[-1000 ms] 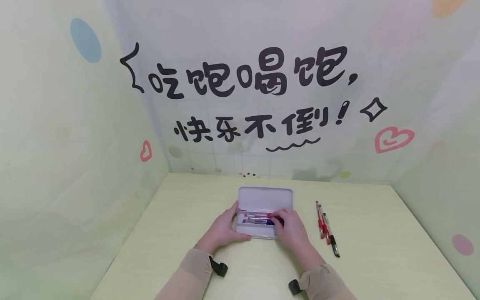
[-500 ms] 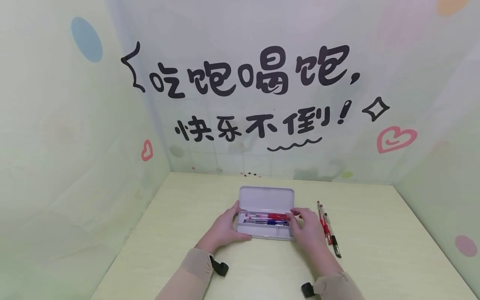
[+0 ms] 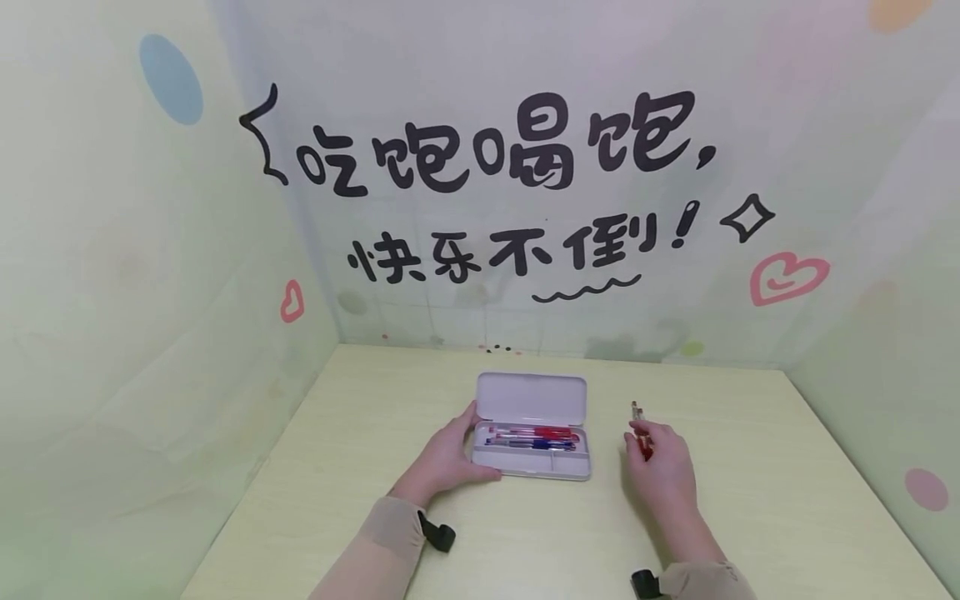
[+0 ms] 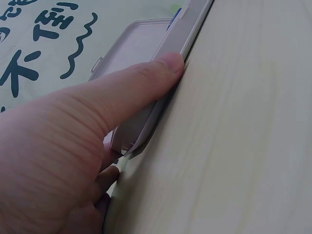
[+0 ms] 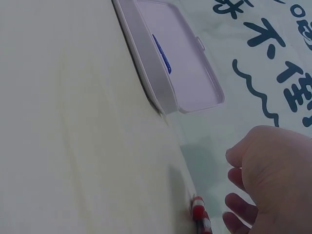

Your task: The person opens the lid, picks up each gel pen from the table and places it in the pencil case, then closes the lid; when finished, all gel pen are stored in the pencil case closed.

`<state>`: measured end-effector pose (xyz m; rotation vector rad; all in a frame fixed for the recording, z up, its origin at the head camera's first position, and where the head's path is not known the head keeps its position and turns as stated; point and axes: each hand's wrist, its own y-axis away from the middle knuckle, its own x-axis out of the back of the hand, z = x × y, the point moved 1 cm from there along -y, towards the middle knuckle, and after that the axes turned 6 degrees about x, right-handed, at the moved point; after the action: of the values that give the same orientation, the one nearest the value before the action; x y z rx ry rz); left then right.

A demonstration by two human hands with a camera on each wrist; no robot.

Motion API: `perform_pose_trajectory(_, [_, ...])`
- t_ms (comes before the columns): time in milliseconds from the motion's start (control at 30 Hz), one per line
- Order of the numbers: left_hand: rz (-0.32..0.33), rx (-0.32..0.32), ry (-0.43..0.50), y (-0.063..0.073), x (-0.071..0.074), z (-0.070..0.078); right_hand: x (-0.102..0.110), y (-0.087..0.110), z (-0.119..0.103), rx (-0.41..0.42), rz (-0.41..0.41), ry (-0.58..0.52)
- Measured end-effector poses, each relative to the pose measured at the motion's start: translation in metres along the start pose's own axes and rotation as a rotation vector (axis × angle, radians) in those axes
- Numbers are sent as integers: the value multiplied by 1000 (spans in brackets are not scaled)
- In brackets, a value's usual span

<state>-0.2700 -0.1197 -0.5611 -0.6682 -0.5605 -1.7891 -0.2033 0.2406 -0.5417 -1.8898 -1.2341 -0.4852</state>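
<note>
A pale lilac pencil case (image 3: pixel 531 398) lies on the table with its lid raised. Red pens (image 3: pixel 553 433) and a blue pen (image 3: pixel 542 445) are in its rear compartment. My left hand (image 3: pixel 446 458) grips the case's left end, the thumb (image 4: pixel 168 63) along its front wall. To the right of the case, my right hand (image 3: pixel 663 467) hovers over loose red pens (image 3: pixel 637 412), covering most of them. In the right wrist view its fingers (image 5: pixel 241 207) are loosely bent beside the red pen ends (image 5: pixel 198 208), and no grasp shows.
The light wooden table (image 3: pixel 360 400) ends at a back wall (image 3: pixel 420 317) with large black lettering. Side walls stand to the left and right. A dark band (image 3: pixel 438 533) is on each wrist.
My right hand has let go of the pens inside the case and moved right to the loose pens. The black pen beside them is now hidden. My left hand stays on the case.
</note>
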Motion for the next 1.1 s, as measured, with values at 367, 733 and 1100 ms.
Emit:
perform_pose_trajectory(367, [-3, 10, -13, -3, 2, 0, 9, 1, 18, -172, -78, 22])
perform_pose_trajectory(733, [-7, 8, -17, -1, 1, -3, 11, 2, 24, -259, -151, 129])
perform_pose_trajectory(1100, [3, -12, 4, -2, 1, -2, 14, 2, 25, -280, -145, 176])
